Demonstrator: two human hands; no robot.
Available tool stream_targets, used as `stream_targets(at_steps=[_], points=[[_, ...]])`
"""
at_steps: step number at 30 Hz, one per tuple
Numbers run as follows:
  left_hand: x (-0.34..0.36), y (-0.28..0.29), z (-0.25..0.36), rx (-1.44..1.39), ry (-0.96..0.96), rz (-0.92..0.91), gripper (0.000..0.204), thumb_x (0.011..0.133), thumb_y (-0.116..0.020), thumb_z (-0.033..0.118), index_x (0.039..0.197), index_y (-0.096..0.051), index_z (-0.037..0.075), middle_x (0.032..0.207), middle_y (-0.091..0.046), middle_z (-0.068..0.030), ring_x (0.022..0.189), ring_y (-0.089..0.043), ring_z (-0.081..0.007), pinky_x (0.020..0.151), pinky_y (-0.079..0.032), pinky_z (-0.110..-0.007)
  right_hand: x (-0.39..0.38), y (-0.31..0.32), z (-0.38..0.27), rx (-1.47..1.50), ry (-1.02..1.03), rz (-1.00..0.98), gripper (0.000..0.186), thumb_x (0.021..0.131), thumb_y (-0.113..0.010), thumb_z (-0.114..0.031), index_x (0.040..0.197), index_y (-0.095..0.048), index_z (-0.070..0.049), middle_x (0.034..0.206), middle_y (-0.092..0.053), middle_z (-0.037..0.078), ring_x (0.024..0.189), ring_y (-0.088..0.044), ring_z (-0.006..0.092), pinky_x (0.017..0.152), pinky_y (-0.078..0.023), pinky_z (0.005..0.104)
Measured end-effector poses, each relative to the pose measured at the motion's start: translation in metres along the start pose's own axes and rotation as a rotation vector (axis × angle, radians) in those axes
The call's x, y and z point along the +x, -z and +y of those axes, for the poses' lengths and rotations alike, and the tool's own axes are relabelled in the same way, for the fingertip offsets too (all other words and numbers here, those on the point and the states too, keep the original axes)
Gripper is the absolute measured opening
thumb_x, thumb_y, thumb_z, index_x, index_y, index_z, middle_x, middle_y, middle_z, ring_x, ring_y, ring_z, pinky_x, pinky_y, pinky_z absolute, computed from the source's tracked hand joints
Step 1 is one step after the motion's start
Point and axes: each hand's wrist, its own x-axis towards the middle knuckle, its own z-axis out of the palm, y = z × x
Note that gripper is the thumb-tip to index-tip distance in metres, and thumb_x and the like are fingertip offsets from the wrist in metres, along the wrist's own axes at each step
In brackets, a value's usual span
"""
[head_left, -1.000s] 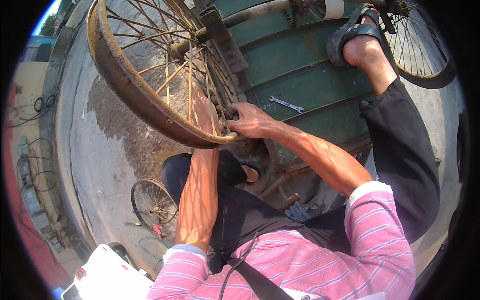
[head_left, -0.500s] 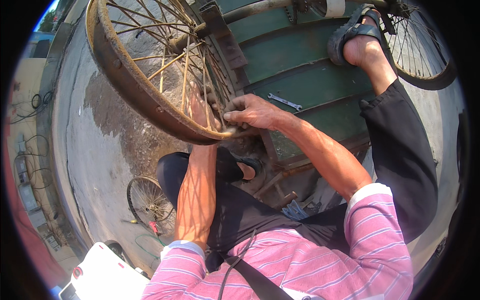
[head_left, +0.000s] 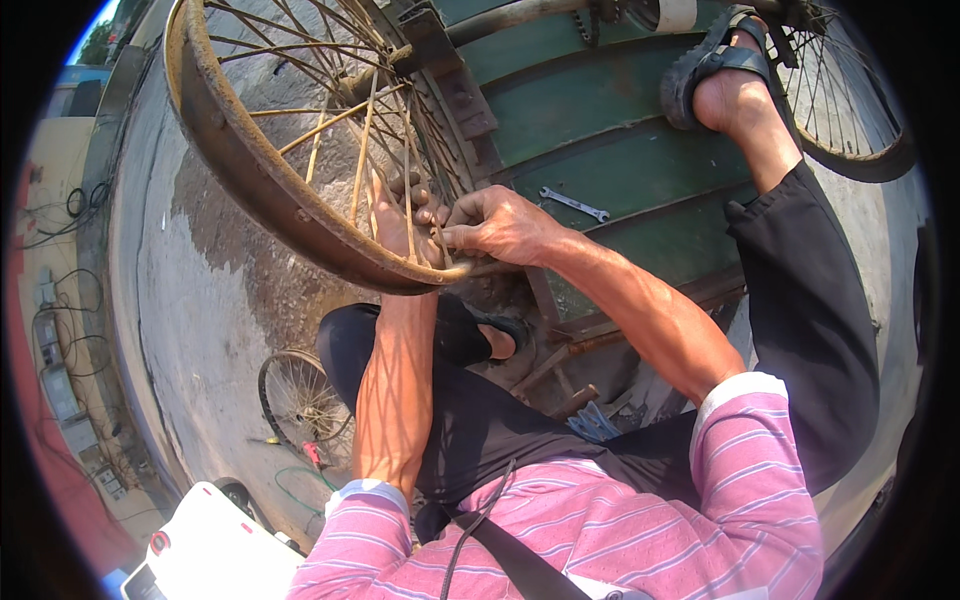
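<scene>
1. Rusty wheel [head_left: 250,190], the biggest thing in view: it stands tilted at upper left against the green metal body [head_left: 600,130], its rim's lowest arc dipping to your hands above your knees.
2. Green metal body: a small wrench [head_left: 573,203] lies loose on it, just right of your hands. Your sandalled foot [head_left: 722,75] rests on it higher up; a second spoked wheel [head_left: 850,100] shows at the right edge.
3. Left hand [head_left: 392,222]: it reaches up through the spokes [head_left: 360,160] from inside the rim, fingers spread and half open, laid against the spokes and rim rather than gripping.
4. Right hand [head_left: 497,225]: fingers curled tight, pinching at a spoke end where it meets the rim. Whether it holds a small part there, you cannot tell.
5. Step in hand, as judged: working one spoke's seat at the rim, left hand steadying.
6. Next move likely calls for keeping the rim still and turning with fingertips only; the wrench sits within easy reach.
</scene>
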Motion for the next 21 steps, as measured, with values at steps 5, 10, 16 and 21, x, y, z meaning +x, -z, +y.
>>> stream_targets(at_steps=[5, 10, 16, 21], points=[[0.005, 0.025, -0.001, 0.477, -0.167, 0.041, 0.038, 0.107, -0.066, 0.043, 0.107, -0.068, 0.005, 0.077, -0.065, -0.0047, 0.063, -0.061, -0.0158, 0.056, -0.052, -0.032, -0.007, 0.0, 0.009, 0.052, -0.011, 0.004, 0.038, 0.098, -0.077, -0.032, 0.107, -0.078, 0.005, 0.09, -0.075, 0.009, 0.085, -0.068, 0.0147, 0.071, -0.057, 0.0342], [-0.033, 0.03, 0.022, 1.361, -0.31, -0.092, 0.049, 0.1, -0.075, 0.047, 0.096, -0.076, -0.002, 0.086, -0.074, -0.0156, 0.076, -0.069, -0.024, 0.068, -0.053, -0.042, -0.01, 0.004, 0.019, 0.106, -0.03, 0.015, 0.036, 0.097, -0.073, -0.028, 0.113, -0.076, 0.004, 0.099, -0.076, 0.011, 0.089, -0.07, 0.0165, 0.072, -0.058, 0.0347], [-0.036, 0.033, 0.03, 1.561, -0.261, -0.342, 0.043, 0.096, -0.077, 0.044, 0.099, -0.077, 0.001, 0.074, -0.069, -0.0051, 0.071, -0.063, -0.0122, 0.061, -0.047, -0.033, -0.011, 0.003, 0.009, 0.099, -0.125, 0.07, 0.031, 0.094, -0.07, -0.021, 0.113, -0.073, 0.003, 0.098, -0.073, 0.009, 0.086, -0.068, 0.0166, 0.072, -0.057, 0.0332], [-0.047, 0.012, 0.038, 1.541, -0.195, -0.331, 0.035, 0.095, -0.079, 0.034, 0.092, -0.075, -0.001, 0.088, -0.071, -0.011, 0.077, -0.066, -0.0202, 0.07, -0.052, -0.042, -0.013, -0.002, 0.005, 0.082, -0.148, 0.135, 0.028, 0.096, -0.073, -0.021, 0.114, -0.071, 0.0, 0.09, -0.07, 0.004, 0.079, -0.064, 0.0114, 0.07, -0.053, 0.0292]])
